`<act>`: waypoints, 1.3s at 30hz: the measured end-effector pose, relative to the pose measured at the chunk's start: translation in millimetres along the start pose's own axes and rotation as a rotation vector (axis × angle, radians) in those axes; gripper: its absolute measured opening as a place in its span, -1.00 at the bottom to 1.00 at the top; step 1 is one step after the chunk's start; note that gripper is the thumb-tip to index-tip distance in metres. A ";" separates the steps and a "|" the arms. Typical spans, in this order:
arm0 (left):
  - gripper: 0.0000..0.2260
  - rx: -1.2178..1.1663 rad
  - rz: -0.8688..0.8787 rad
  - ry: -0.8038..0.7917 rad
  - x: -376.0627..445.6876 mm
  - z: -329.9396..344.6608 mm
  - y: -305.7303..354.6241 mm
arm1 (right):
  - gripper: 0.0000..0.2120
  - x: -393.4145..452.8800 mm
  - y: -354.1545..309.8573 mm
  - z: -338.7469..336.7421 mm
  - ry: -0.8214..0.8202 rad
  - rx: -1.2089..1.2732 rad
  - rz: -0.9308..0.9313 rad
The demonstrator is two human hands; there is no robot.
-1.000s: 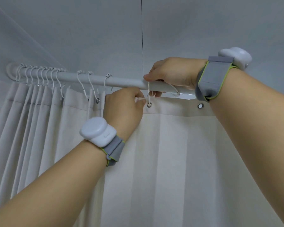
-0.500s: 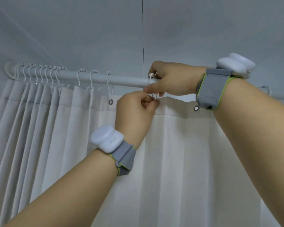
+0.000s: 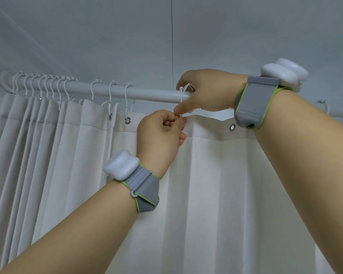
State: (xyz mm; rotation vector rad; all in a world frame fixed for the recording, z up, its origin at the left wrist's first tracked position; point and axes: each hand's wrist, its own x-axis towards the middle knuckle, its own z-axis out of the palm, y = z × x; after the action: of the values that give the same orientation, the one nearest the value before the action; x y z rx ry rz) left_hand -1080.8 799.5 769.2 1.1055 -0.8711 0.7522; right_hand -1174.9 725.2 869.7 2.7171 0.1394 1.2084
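A cream shower curtain (image 3: 216, 184) hangs from a white rod (image 3: 147, 93) just under the ceiling. One white hook (image 3: 181, 95) loops over the rod at the centre. My right hand (image 3: 204, 91) wraps over the rod and pinches the lower end of this hook. My left hand (image 3: 160, 131) pinches the curtain's top hem right below it, fingers curled, hiding the eyelet there. A free metal eyelet (image 3: 232, 127) shows in the hem further right, with no hook in it.
Several white hooks (image 3: 44, 86) bunch at the rod's left end with gathered folds below. Three spaced hooks (image 3: 111, 95) hang between them and my hands. One more hook (image 3: 325, 105) sits on the rod at far right. Grey wrist straps with white pods are on both arms.
My left hand rose from the hem to meet my right thumb at the hook. The right hand shifted its grasp down the hook. The view drifted slightly right and down.
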 end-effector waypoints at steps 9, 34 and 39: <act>-0.87 -0.070 -0.032 0.045 -1.4 6.9 -5.4 | -0.61 7.1 4.1 6.7 0.059 0.064 -0.009; -0.88 0.101 0.064 0.070 -8.9 2.5 11.0 | -0.70 2.7 1.7 6.7 0.093 0.224 0.058; -0.87 0.121 0.039 0.084 -8.5 2.8 13.2 | -0.73 5.8 -1.2 5.3 0.104 0.229 0.085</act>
State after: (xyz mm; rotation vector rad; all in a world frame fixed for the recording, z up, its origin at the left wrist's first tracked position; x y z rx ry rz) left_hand -1096.6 799.8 768.0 1.1582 -0.7860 0.8870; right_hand -1167.1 726.6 870.2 2.8803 0.1874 1.4404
